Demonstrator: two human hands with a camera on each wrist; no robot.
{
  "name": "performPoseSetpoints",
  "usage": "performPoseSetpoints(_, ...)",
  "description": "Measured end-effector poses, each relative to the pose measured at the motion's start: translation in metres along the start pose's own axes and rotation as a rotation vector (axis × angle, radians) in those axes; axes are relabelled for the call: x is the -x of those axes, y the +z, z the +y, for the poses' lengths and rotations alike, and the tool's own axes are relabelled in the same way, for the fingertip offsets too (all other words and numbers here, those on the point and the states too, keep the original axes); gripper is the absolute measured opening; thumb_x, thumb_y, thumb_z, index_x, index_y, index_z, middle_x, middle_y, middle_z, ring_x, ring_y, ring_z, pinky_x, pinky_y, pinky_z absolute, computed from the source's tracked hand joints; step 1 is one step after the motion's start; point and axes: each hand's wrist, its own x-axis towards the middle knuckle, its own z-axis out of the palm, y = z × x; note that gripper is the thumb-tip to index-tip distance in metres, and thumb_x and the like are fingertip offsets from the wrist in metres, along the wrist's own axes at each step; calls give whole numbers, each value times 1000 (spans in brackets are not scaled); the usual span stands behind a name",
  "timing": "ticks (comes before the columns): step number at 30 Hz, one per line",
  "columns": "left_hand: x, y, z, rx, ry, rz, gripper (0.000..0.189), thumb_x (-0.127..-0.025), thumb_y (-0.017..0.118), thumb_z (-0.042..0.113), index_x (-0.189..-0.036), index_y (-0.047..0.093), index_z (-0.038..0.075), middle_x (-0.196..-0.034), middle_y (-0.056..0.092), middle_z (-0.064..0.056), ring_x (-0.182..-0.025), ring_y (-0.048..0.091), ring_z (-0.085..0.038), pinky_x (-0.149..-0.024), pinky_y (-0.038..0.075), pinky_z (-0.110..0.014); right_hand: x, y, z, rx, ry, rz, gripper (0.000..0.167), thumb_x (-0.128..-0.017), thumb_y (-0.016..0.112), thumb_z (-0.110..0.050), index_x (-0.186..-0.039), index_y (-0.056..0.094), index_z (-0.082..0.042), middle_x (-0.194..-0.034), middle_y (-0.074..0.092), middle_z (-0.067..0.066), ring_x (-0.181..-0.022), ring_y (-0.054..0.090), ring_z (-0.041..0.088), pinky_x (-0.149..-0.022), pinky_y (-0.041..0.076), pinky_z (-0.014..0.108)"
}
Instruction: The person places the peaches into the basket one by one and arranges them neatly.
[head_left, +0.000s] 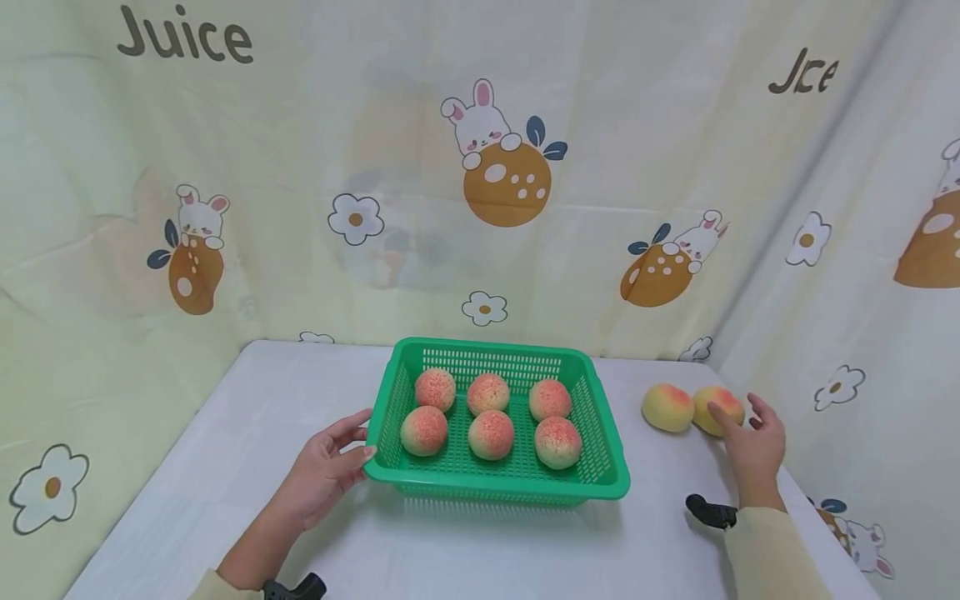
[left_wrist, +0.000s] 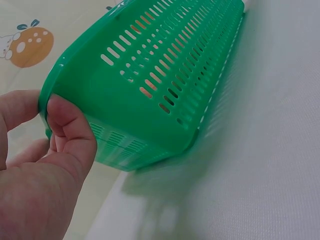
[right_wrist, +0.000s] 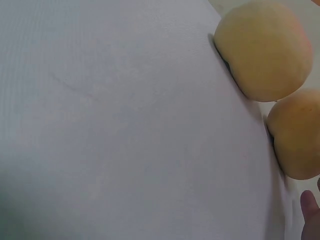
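A green plastic basket [head_left: 495,492] stands on the table, holding several pink, speckled peaches [head_left: 491,435] in two rows. My left hand [head_left: 330,468] pinches the basket's left rim between thumb and fingers. The left wrist view shows this grip at the basket's corner, with the slotted side [left_wrist: 150,90] facing that camera. To the right of the basket lie two yellow peaches with a red blush, a left one [head_left: 667,407] and a right one [head_left: 712,407]. My right hand [head_left: 756,446] is at the right yellow peach, thumb and fingers spread, thumb overlapping it in the head view.
White cloth covers the table [head_left: 300,375]. Behind it hangs a pale curtain [head_left: 300,125] printed with rabbits, fruit and flowers, and another stretch of curtain [head_left: 862,317] runs along the right side. A dark wrist strap part [head_left: 708,511] sticks out beside the right sleeve.
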Motion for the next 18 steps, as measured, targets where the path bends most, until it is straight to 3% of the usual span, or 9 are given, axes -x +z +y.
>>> performPoseSetpoints(8,-2,-1,-1,11,7,-9,67,-97,66,2,-157,37,6,-124,52,-10,-94,67,-13,-82,61,-25,-5,3,2,-38,59,-61,98,-86,73,-59,-164,24,-27,-169,27,5,-146,32,27,-123,37,38)
performPoseSetpoints(18,-2,-1,0,5,-1,-6,67,-97,66,3,-157,37,7,-126,52,-11,-95,67,-14,-83,61,-26,-11,6,6,-49,74,-74,100,-86,74,-58,-165,20,-27,-170,26,5,-146,32,28,-124,34,44)
